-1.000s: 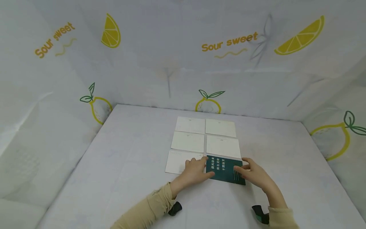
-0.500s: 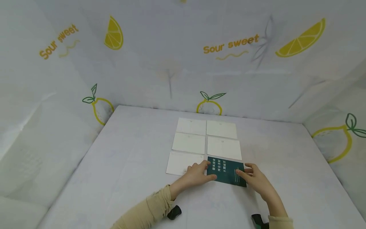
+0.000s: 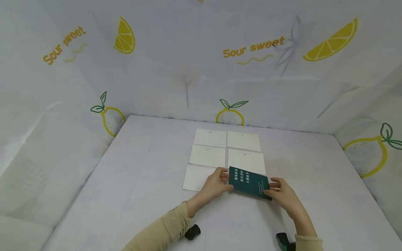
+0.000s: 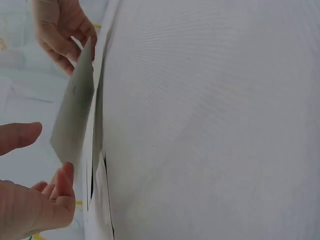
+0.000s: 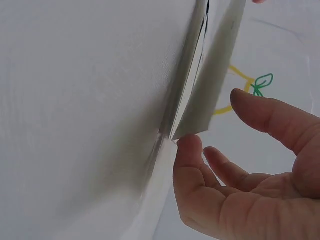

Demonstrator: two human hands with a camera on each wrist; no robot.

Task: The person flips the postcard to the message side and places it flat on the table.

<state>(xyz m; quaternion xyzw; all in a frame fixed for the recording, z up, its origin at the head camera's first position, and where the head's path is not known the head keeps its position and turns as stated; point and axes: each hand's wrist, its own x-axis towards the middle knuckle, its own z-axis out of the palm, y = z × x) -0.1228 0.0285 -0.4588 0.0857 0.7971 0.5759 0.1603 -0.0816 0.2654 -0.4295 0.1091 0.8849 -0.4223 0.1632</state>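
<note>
A dark green postcard [image 3: 249, 182] with white lettering is raised over the table and tilted, its pale back turned down. My left hand [image 3: 215, 183] is at its left short edge, with thumb and fingers near the two corners. In the left wrist view, a fingertip of this left hand [image 4: 37, 190] meets the lower corner of the postcard [image 4: 75, 107]. My right hand [image 3: 284, 197] holds the right end, thumb over the green face and fingers behind it. The right wrist view has an index fingertip of the right hand [image 5: 240, 175] against the bottom edge of the postcard [image 5: 212, 80].
Several white cards lie in two columns on the white table [image 3: 141, 181], among them a back left card [image 3: 209, 137], a middle right card [image 3: 246, 161] and a front left card [image 3: 196, 177] partly behind my left hand. A white lemon-print cloth [image 3: 176, 52] rises behind and beside the table.
The green postcard has come up off the table, tilting as it rises. My left fingers have shifted to its left edge, and the right hand has moved slightly along with it.
</note>
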